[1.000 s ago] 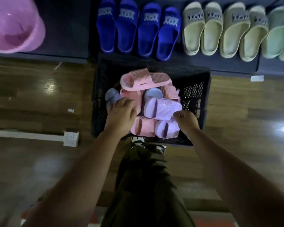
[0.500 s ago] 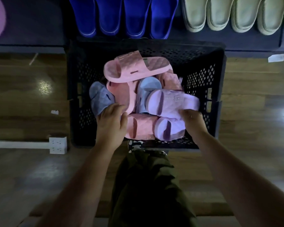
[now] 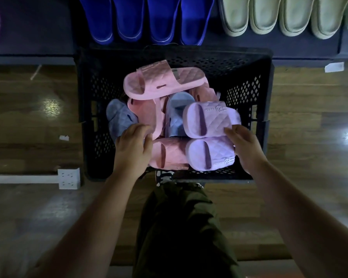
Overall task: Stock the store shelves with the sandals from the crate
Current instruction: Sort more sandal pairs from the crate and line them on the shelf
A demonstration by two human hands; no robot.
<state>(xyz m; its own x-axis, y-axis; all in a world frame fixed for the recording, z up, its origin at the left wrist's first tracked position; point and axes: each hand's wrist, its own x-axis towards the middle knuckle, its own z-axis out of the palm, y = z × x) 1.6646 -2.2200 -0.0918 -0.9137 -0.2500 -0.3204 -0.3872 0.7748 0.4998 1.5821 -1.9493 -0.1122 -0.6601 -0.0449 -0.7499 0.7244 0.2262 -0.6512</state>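
Head view, dim light. The black crate [image 3: 249,63] stands on the wooden floor [image 3: 28,121], against the front edge of the dark shelf [image 3: 38,37]. It holds a loose pile of sandals.

The pink sandal [image 3: 165,83] lies on top at the far side. Its long axis runs left to right, toe end to the left and sole down.

Two lilac sandals lie at the right of the pile. The upper lilac sandal [image 3: 211,119] lies across the crate with its toe opening to the left and its heel end slightly lower on the right. The lower lilac sandal [image 3: 211,153] lies just nearer, roughly parallel, and touches it.

One blue-grey sandal [image 3: 119,117] leans at the crate's left wall, and a second blue-grey sandal [image 3: 177,115] stands between the pink and lilac ones. More pink sandals lie beneath.

The right hand [image 3: 243,145] has bent fingers and grips the right end of the upper lilac sandal. The left hand [image 3: 133,149] is knuckles up with fingers curled, at the near end of the left blue-grey sandal. We cannot tell whether it closes on anything, since the fingertips are hidden.

On the shelf, the blue sandals [image 3: 145,17] and green sandals [image 3: 279,15] stand in rows with their heels toward us and their long axes running away. A white socket block [image 3: 68,178] sits on the floor left of the crate.
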